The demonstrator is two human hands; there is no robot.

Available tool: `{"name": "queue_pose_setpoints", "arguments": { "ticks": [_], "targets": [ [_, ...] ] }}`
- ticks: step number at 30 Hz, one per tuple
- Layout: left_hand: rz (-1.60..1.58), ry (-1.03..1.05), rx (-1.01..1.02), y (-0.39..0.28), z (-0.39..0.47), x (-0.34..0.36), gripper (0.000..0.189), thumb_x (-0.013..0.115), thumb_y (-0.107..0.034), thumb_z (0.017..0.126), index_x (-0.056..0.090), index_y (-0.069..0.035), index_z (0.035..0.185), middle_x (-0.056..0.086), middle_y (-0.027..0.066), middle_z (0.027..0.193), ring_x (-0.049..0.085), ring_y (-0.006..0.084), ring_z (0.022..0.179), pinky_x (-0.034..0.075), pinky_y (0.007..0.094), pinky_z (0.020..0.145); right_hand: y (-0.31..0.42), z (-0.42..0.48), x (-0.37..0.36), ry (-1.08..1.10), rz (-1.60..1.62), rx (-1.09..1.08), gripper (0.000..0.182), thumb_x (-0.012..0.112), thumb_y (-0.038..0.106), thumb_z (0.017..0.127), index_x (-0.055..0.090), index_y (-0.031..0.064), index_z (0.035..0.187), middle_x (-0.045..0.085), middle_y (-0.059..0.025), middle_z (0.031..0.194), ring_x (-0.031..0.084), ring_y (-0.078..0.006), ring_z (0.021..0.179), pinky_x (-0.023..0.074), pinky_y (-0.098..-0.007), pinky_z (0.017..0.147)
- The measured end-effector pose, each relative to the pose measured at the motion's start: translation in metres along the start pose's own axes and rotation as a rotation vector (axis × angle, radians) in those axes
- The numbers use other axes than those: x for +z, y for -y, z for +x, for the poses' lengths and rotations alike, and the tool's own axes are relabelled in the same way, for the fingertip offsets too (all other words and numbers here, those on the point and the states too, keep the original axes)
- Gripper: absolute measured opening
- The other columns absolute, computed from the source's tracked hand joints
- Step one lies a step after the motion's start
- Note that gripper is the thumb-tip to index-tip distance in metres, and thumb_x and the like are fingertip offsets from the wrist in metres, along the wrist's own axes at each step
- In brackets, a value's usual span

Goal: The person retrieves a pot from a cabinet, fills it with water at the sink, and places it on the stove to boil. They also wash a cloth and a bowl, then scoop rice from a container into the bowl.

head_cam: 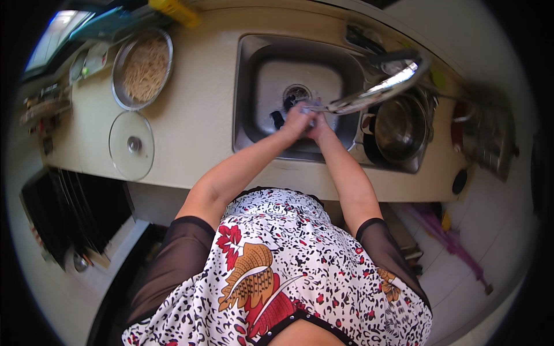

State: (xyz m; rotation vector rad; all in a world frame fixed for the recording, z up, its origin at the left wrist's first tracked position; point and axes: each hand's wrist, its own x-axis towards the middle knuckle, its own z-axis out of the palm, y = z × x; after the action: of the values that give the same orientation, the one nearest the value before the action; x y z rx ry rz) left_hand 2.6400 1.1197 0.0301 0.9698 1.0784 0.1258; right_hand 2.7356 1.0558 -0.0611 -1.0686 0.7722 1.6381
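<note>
Both hands are together inside the stainless steel sink (pixel 259 56), below the end of a curved chrome faucet (pixel 381 88). My left hand (pixel 298 119) lies over my right hand (pixel 319 125), with the fingers bent and touching. Something pale and bluish shows between them; blur hides whether it is running water or a held object. Just left of the hands, a small dark item (pixel 277 120) rests on the sink floor, too blurred to name. Behind the fingers is the round drain (pixel 297 91), with something dark at its edge.
A steel pot (pixel 400 127) sits on the drainboard right of the sink. On the counter (pixel 199 95) to the left are a metal bowl of pale strips (pixel 147 71) and a glass lid (pixel 131 160) with a knob. A metal kettle (pixel 487 129) stands far right.
</note>
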Motion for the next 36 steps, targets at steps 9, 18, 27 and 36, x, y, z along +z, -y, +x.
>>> {"name": "queue_pose_setpoints", "arguments": {
  "ticks": [9,18,27,36],
  "targets": [
    [0.724,-0.227,0.372,-0.009,-0.033,0.026,0.029,0.066,-0.036,0.072,0.069,-0.010,0.084,0.066,0.0146,0.085,0.063,0.0337,0.081,0.049,0.0417,0.074,-0.018,0.018,-0.017,-0.153,-0.094,-0.102,0.037,0.047,0.041,0.092,0.057,0.0119,0.113,0.062,-0.0104,0.110,0.060,-0.0272,0.102,0.0468,-0.0475,0.093],
    [0.808,-0.184,0.502,-0.005,0.011,0.010,0.019,0.061,-0.030,0.071,0.070,-0.014,0.076,0.067,0.0125,0.075,0.064,0.0340,0.073,0.052,0.0420,0.070,-0.017,0.037,-0.005,-0.120,-0.095,-0.122,0.037,0.047,0.041,0.092,0.058,0.0110,0.111,0.063,-0.0114,0.108,0.061,-0.0278,0.099,0.0478,-0.0476,0.091],
    [0.750,-0.421,0.272,0.004,0.064,-0.013,0.023,0.061,-0.032,0.075,0.072,-0.012,0.080,0.065,0.0192,0.076,0.063,0.0376,0.076,0.051,0.0455,0.072,-0.020,0.043,0.019,-0.069,-0.052,-0.146,0.037,0.047,0.042,0.093,0.059,0.0101,0.109,0.064,-0.0124,0.106,0.062,-0.0285,0.097,0.0487,-0.0477,0.090],
    [0.431,-0.481,-0.326,0.035,0.076,-0.049,0.058,0.062,-0.046,0.077,0.052,-0.015,0.125,0.045,0.0170,0.136,0.047,0.0356,0.121,0.036,0.0548,0.098,-0.020,0.034,0.022,0.009,-0.037,-0.366,0.025,0.045,0.019,0.096,0.054,0.0063,0.116,0.060,-0.0091,0.112,0.059,-0.0248,0.102,0.0476,-0.0407,0.091]
  ]
}}
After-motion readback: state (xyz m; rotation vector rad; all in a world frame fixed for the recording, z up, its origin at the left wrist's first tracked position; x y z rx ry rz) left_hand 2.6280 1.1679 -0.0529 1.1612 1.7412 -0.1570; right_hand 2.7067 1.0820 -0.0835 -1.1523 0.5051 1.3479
